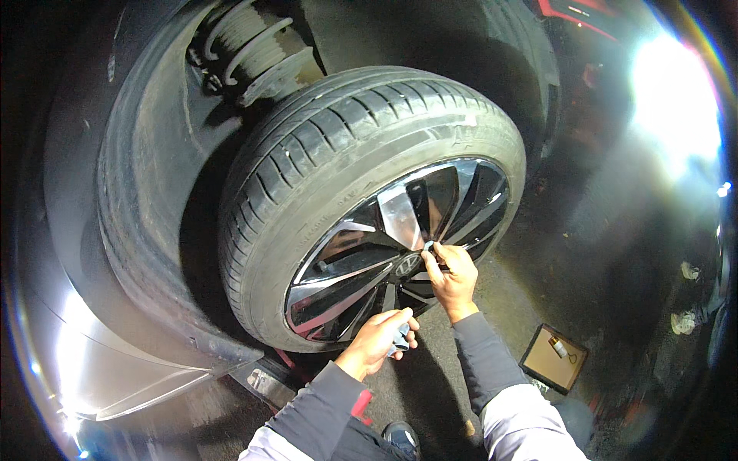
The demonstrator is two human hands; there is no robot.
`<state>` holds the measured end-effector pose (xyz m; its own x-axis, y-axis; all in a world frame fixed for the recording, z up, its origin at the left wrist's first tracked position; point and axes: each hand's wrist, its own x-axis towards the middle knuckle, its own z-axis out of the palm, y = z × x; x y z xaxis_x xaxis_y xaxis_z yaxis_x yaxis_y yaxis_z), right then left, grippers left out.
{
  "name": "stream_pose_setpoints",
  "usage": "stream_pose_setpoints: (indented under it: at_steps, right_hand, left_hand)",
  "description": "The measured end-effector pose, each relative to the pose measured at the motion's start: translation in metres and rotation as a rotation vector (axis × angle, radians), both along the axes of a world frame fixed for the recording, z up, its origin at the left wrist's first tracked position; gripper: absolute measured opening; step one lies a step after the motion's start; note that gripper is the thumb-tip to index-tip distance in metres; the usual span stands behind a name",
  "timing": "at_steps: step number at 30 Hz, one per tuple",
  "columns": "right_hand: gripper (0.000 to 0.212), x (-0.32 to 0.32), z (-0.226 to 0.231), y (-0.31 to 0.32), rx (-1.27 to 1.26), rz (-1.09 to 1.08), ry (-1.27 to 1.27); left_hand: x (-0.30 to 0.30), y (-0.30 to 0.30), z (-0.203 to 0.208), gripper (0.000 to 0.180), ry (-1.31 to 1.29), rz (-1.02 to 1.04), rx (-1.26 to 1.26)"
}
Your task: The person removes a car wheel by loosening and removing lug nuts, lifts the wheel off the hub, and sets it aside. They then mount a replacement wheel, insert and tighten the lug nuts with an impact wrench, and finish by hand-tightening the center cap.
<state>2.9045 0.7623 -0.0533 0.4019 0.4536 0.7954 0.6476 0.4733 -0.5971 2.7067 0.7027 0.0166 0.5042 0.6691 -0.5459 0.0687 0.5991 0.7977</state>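
A car wheel with a black tyre (307,180) and a black-and-silver spoked rim (400,215) stands tilted in front of me. Beside its centre cap (407,265), my right hand (455,283) pinches a small silvery wheel nut (428,247) between thumb and finger. How far the nut sits in its hole is hidden. My left hand (377,342), below the rim's lower edge, is closed around shiny metal wheel nuts (400,338); the fingers partly cover them, so their number cannot be told.
Around the tyre curves the dark wheel arch (131,207), with a coil spring (250,42) above. A shallow tray (555,359) with a small bottle (558,347) lies on the floor at right. My shoe (401,439) is at the bottom. A bright lamp (676,96) glares at upper right.
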Motion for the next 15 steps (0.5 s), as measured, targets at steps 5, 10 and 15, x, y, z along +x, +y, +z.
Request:
stream_pose_setpoints:
  at_steps: [5, 10, 15]
  right_hand:
    - [0.02, 0.003, 0.0, -0.001, -0.245, 0.166, 0.424]
    - [0.038, 0.021, 0.012, 0.008, -0.445, 0.193, 0.497]
    - [0.053, 0.023, 0.021, 0.011, -0.444, 0.07, 0.391]
  left_hand:
    - [0.002, 0.0, -0.003, 0.034, 0.011, -0.018, 0.006]
    - [0.0, 0.002, -0.007, 0.035, -0.007, -0.027, -0.042]
    - [0.001, 0.004, -0.016, 0.035, -0.024, -0.028, -0.079]
